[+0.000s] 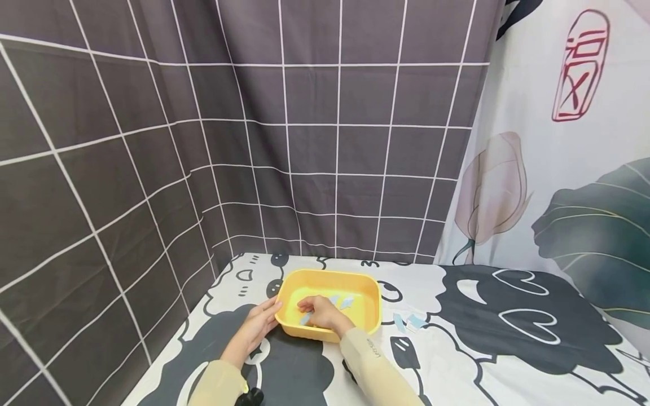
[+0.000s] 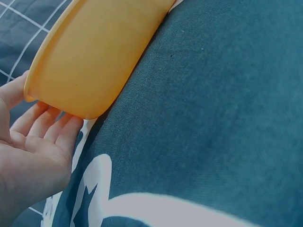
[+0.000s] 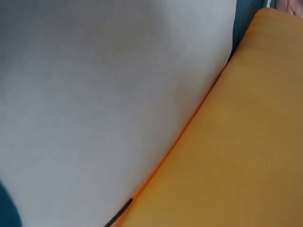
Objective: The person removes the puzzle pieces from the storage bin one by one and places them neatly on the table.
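Note:
A yellow plastic basin [image 1: 363, 277] stands on the patterned cloth, with several light-blue scraps [image 1: 347, 303] lying on its floor. My left hand [image 1: 260, 322] is at its left end. In the left wrist view, the left thumb [image 2: 16, 90] lies at the rim while the fingers [image 2: 45, 122] bear on the outer wall below, pinching the edge. My right hand [image 1: 325, 312] reaches over the near rim into the basin, its fingers bent down close above a light-blue scrap [image 1: 306, 318]. I cannot tell whether it grips this scrap. In the right wrist view the basin's outer wall hides the right hand.
To the right of the basin, a few more light-blue scraps [image 1: 416, 321] lie on the black-and-white cartoon cloth [image 1: 437, 372]. A dark curtain with white grid lines [image 1: 310, 146] hangs behind and at the left. On the right hangs a white flower-print curtain [image 1: 508, 101].

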`<act>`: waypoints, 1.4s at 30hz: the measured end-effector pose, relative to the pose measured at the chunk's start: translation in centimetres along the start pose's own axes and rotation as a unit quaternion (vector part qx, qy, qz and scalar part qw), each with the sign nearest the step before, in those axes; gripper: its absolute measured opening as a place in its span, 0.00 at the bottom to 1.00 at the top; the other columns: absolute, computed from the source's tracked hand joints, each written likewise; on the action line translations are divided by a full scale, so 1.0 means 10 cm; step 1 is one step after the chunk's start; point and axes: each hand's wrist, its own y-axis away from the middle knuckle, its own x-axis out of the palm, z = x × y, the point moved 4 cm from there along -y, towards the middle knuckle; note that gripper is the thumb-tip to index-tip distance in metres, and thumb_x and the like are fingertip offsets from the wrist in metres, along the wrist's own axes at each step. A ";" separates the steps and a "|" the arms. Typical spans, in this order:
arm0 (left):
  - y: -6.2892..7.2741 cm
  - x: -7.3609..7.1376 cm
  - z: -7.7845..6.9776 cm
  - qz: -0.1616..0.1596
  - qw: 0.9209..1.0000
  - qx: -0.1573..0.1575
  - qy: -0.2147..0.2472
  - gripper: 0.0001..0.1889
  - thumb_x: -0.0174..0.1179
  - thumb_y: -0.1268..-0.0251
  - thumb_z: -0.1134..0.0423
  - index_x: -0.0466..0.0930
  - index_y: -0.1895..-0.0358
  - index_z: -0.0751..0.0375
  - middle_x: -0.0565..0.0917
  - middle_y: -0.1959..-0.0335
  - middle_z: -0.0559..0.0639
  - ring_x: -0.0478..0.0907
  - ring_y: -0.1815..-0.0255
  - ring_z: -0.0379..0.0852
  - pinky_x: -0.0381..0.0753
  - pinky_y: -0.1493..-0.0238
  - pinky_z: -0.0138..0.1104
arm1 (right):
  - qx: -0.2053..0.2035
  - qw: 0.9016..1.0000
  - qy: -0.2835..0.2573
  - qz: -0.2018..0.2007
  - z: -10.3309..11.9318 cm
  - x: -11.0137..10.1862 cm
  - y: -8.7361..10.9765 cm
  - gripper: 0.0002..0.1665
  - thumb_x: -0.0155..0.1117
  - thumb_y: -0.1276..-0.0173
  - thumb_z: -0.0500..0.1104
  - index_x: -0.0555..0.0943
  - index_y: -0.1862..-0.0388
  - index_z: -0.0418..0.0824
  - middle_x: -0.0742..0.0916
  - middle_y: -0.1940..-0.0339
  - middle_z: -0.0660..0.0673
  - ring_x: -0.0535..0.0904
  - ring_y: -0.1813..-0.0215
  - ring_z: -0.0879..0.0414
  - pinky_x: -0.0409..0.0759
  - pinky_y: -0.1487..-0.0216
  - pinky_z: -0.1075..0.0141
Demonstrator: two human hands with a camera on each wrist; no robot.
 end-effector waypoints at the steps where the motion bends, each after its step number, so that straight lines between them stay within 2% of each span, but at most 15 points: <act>1: 0.00 0.00 0.00 -0.002 1.000 -0.001 0.000 0.32 0.52 0.26 0.57 0.57 0.27 0.73 0.63 0.27 0.70 0.66 0.28 0.62 0.69 0.27 0.50 | -0.004 1.000 0.006 0.004 0.00 0.00 0.01 0.25 0.63 0.54 0.18 0.82 0.53 0.28 0.88 0.58 0.36 0.83 0.54 0.45 0.85 0.50 0.62; 7: 0.02 0.01 0.04 -0.013 1.000 -0.011 -0.002 0.32 0.52 0.26 0.57 0.58 0.28 0.74 0.64 0.28 0.71 0.68 0.29 0.61 0.72 0.29 0.49 | -0.021 0.998 0.047 0.037 -0.02 0.04 0.02 0.21 0.61 0.52 0.19 0.83 0.56 0.29 0.89 0.59 0.37 0.84 0.54 0.45 0.85 0.51 0.64; 14: 0.02 0.01 0.05 -0.014 1.000 -0.006 -0.009 0.32 0.52 0.26 0.57 0.58 0.29 0.77 0.65 0.29 0.73 0.67 0.29 0.64 0.72 0.30 0.49 | -0.020 0.995 0.074 0.070 -0.03 0.02 0.02 0.23 0.57 0.53 0.18 0.84 0.57 0.30 0.89 0.60 0.39 0.83 0.57 0.50 0.81 0.55 0.71; 19: 0.02 0.03 0.03 -0.002 1.000 0.008 -0.012 0.32 0.51 0.25 0.57 0.57 0.29 0.78 0.64 0.29 0.74 0.66 0.29 0.65 0.71 0.29 0.50 | -0.016 0.995 0.065 0.071 -0.05 0.00 0.04 0.19 0.58 0.53 0.18 0.85 0.64 0.32 0.88 0.67 0.41 0.79 0.65 0.59 0.75 0.63 0.76; 23: 0.00 0.02 0.02 -0.003 1.000 0.012 -0.012 0.31 0.50 0.25 0.58 0.57 0.29 0.78 0.65 0.30 0.73 0.67 0.30 0.65 0.72 0.30 0.50 | -0.030 0.994 0.082 0.073 -0.03 -0.02 0.04 0.15 0.61 0.50 0.21 0.85 0.66 0.33 0.88 0.70 0.42 0.75 0.68 0.64 0.74 0.63 0.77; 32: -0.02 0.00 0.01 -0.002 1.000 0.005 -0.020 0.34 0.51 0.26 0.55 0.56 0.28 0.76 0.63 0.28 0.72 0.66 0.28 0.63 0.71 0.28 0.48 | -0.066 0.989 0.113 0.062 -0.01 -0.03 0.04 0.12 0.62 0.45 0.22 0.87 0.69 0.33 0.88 0.74 0.41 0.74 0.71 0.66 0.75 0.64 0.78; 37: -0.01 0.01 0.00 -0.005 1.000 0.003 -0.019 0.33 0.50 0.25 0.56 0.55 0.28 0.77 0.63 0.29 0.72 0.65 0.28 0.64 0.70 0.28 0.51 | -0.067 0.991 0.103 0.053 -0.03 -0.03 0.04 0.09 0.64 0.45 0.23 0.87 0.70 0.32 0.89 0.74 0.40 0.74 0.72 0.67 0.76 0.63 0.78; 42: -0.01 0.01 0.00 -0.013 1.000 0.002 -0.016 0.32 0.51 0.25 0.57 0.57 0.28 0.77 0.64 0.29 0.72 0.66 0.29 0.64 0.72 0.29 0.50 | -0.057 0.993 0.092 0.051 -0.03 -0.05 0.03 0.05 0.66 0.43 0.26 0.87 0.72 0.31 0.89 0.73 0.40 0.76 0.70 0.65 0.77 0.64 0.77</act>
